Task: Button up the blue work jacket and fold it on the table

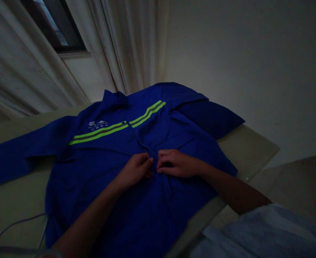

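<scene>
A blue work jacket (93,179) lies spread front side up, with a yellow-green striped band (101,134) across its chest and white lettering above the band on the left. Its collar points away from me. My left hand (137,167) pinches the cloth at the front opening, about midway down. Right beside it, my right hand (174,163) is closed with fingers curled on the other edge of the same opening. A dark button (132,135) shows on the placket above my hands. Whether a button sits between my fingertips is hidden.
The jacket rests on a pale table (257,145), whose right corner and edge show. A thin cable (15,223) loops at the lower left. Behind stand a light curtain (131,43), a window (58,25) and a plain wall (241,64). One sleeve (9,157) stretches left.
</scene>
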The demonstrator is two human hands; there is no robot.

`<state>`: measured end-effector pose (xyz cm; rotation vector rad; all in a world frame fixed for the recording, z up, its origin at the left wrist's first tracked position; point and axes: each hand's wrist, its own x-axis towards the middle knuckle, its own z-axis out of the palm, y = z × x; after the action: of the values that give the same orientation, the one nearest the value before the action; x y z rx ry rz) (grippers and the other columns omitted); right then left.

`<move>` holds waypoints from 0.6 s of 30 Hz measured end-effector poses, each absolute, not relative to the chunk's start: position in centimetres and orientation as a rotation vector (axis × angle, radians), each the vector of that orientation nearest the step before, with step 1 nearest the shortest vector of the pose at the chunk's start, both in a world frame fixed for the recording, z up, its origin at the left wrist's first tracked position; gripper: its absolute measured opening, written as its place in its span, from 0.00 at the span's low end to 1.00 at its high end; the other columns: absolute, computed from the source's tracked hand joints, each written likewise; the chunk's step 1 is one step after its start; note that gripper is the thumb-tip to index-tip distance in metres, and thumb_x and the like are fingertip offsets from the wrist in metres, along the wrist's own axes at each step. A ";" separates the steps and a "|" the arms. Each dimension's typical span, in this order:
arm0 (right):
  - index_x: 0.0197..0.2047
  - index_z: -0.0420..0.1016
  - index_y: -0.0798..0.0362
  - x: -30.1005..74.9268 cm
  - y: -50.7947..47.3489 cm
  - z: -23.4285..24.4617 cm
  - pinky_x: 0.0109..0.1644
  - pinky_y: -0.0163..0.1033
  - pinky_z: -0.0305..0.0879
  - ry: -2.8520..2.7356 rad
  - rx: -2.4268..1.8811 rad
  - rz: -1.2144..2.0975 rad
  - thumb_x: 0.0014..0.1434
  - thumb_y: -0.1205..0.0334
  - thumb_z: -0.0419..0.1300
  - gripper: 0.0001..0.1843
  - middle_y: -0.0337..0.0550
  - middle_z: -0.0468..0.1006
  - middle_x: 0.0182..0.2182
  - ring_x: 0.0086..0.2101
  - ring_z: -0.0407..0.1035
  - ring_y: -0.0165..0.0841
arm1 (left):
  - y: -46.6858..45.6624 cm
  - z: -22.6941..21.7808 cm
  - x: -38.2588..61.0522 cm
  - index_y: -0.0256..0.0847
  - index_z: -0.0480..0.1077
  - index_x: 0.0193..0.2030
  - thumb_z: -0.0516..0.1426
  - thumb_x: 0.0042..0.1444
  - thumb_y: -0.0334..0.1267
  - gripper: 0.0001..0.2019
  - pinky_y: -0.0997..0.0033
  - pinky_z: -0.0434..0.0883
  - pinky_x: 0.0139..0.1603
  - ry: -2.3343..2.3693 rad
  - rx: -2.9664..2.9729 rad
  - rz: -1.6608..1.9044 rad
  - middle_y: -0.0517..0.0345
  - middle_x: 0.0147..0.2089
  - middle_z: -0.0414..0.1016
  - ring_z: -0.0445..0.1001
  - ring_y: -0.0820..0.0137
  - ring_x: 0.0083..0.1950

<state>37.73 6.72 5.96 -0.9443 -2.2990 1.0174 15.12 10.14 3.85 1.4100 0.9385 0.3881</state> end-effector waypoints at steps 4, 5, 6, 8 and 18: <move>0.38 0.81 0.55 37.0 6.5 5.2 0.38 0.33 0.64 -2.089 -1.160 1.074 0.64 0.65 0.69 0.03 0.38 0.73 0.35 0.34 0.69 0.29 | 10.0 3.6 15.4 0.43 0.64 0.34 0.61 0.58 0.64 0.24 0.73 0.72 0.27 0.984 1.367 0.472 0.63 0.26 0.74 0.76 0.70 0.26; 0.38 0.81 0.55 36.9 6.5 5.0 0.37 0.33 0.63 -2.041 -1.220 1.072 0.62 0.65 0.71 0.04 0.37 0.73 0.34 0.32 0.69 0.28 | 9.9 3.5 15.4 0.43 0.64 0.35 0.60 0.59 0.64 0.24 0.73 0.72 0.27 0.982 1.362 0.480 0.64 0.26 0.73 0.75 0.70 0.26; 0.37 0.80 0.55 36.8 6.5 4.9 0.37 0.33 0.63 -2.009 -1.268 1.064 0.61 0.65 0.72 0.05 0.37 0.73 0.34 0.32 0.68 0.28 | 9.8 3.5 15.5 0.43 0.63 0.35 0.60 0.59 0.64 0.24 0.73 0.72 0.28 0.974 1.360 0.487 0.65 0.26 0.72 0.75 0.71 0.27; 0.36 0.80 0.55 36.7 6.5 4.7 0.37 0.33 0.62 -1.995 -1.313 1.036 0.59 0.65 0.74 0.07 0.37 0.73 0.34 0.32 0.67 0.28 | 9.7 3.6 15.6 0.44 0.62 0.35 0.60 0.59 0.64 0.25 0.74 0.70 0.27 0.954 1.359 0.508 0.68 0.27 0.68 0.72 0.72 0.26; 0.47 0.76 0.52 37.7 7.0 6.0 0.38 0.34 0.63 -2.090 -1.031 1.080 0.55 0.60 0.76 0.19 0.36 0.69 0.38 0.35 0.65 0.30 | 10.9 4.2 13.2 0.44 0.67 0.50 0.71 0.52 0.48 0.25 0.71 0.74 0.43 0.705 1.153 0.351 0.60 0.43 0.77 0.78 0.71 0.41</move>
<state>37.68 7.00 6.01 -1.0315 -2.0900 1.0804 13.20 10.90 4.22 1.1527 0.7050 0.3508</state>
